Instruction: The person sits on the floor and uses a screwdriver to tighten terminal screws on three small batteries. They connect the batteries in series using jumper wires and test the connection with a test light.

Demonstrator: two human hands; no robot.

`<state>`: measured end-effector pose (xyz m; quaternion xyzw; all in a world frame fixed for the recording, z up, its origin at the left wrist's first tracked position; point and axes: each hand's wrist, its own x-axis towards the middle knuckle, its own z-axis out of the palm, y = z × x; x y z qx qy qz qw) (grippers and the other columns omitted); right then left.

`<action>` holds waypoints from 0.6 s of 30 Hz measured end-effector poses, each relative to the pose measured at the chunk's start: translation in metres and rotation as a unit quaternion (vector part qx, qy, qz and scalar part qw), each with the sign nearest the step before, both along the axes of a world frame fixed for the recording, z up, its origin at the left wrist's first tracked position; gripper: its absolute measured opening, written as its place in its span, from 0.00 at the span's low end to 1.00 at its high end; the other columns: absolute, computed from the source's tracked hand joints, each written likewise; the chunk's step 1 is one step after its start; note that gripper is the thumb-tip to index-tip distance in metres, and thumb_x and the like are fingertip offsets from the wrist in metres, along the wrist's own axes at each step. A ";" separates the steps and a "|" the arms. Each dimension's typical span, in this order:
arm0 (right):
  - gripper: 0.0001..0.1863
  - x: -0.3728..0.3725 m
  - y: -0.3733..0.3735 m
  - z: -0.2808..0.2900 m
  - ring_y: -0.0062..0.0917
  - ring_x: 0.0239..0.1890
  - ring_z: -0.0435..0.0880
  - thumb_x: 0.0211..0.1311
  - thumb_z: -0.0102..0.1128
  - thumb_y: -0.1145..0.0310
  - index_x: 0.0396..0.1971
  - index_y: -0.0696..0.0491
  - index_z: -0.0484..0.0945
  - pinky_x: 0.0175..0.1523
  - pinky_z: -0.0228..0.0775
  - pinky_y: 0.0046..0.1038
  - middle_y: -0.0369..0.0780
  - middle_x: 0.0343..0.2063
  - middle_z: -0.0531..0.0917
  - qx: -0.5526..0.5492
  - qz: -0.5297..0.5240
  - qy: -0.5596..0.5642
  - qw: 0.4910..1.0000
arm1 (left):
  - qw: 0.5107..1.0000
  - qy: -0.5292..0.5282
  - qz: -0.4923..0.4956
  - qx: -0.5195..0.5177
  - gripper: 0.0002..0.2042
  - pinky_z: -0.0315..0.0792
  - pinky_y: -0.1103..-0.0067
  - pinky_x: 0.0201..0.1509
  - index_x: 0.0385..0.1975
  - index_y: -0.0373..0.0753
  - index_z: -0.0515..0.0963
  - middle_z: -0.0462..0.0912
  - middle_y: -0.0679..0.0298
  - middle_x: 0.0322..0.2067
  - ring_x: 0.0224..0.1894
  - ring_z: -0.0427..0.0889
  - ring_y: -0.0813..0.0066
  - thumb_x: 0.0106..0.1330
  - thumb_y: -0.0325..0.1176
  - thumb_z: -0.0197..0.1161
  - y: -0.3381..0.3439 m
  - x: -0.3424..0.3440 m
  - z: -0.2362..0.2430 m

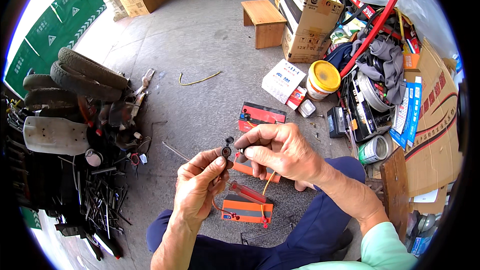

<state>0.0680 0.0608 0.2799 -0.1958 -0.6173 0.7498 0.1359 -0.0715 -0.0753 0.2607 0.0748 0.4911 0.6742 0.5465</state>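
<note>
Between the thumb and fingers of my left hand (199, 182) is a small black round socket-like part (226, 152) with a little cap beside it. The same hand also keeps hold of a screwdriver (246, 192), its red clear handle pointing right and its shaft showing to the left. Close by, my right hand (282, 151) pinches a small dark, partly shiny piece (242, 150), too small to name. Below the hands lies an orange and grey battery (240, 204) with wires on its terminals. A red battery (265, 115) sits beyond, and another orange battery (272, 176) is partly hidden by my right hand.
Old tires (90, 67) and a heap of loose tools (102, 200) fill the left side. To the right are a yellow-lidded bucket (323, 76), cardboard boxes (312, 32) and a tin can (374, 149). A wooden stool (264, 14) stands farther off; a yellow wire (200, 79) lies on the floor.
</note>
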 end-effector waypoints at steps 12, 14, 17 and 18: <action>0.05 -0.011 -0.017 -0.014 0.12 0.23 0.77 0.58 0.56 0.76 0.34 0.59 0.78 0.27 0.70 0.17 0.35 0.24 0.81 0.161 -0.056 -0.004 0.985 | 0.999 0.041 -0.003 0.002 0.09 0.64 0.90 0.18 0.38 0.30 0.77 0.81 0.60 0.27 0.24 0.77 0.80 0.59 0.24 0.62 -0.004 0.000 -0.002; 0.04 -0.011 -0.018 -0.016 0.13 0.23 0.78 0.56 0.58 0.77 0.31 0.58 0.79 0.27 0.70 0.18 0.36 0.23 0.81 0.217 -0.076 0.010 0.973 | 0.999 0.041 0.000 -0.009 0.08 0.65 0.90 0.18 0.37 0.30 0.77 0.81 0.60 0.27 0.23 0.77 0.80 0.59 0.24 0.62 -0.003 0.001 -0.001; 0.04 -0.013 -0.019 -0.020 0.17 0.23 0.79 0.53 0.59 0.78 0.29 0.58 0.80 0.26 0.69 0.19 0.38 0.23 0.81 0.302 -0.099 0.032 0.948 | 0.998 0.052 -0.006 -0.025 0.08 0.67 0.88 0.19 0.37 0.30 0.78 0.81 0.61 0.26 0.23 0.77 0.80 0.59 0.24 0.63 -0.004 0.003 -0.001; 0.04 -0.015 -0.022 -0.021 0.18 0.23 0.79 0.52 0.60 0.78 0.29 0.58 0.80 0.26 0.69 0.19 0.39 0.23 0.81 0.332 -0.111 0.036 0.936 | 0.998 0.058 -0.003 -0.030 0.09 0.67 0.88 0.20 0.38 0.30 0.78 0.81 0.61 0.26 0.24 0.77 0.80 0.59 0.25 0.63 -0.005 0.002 -0.002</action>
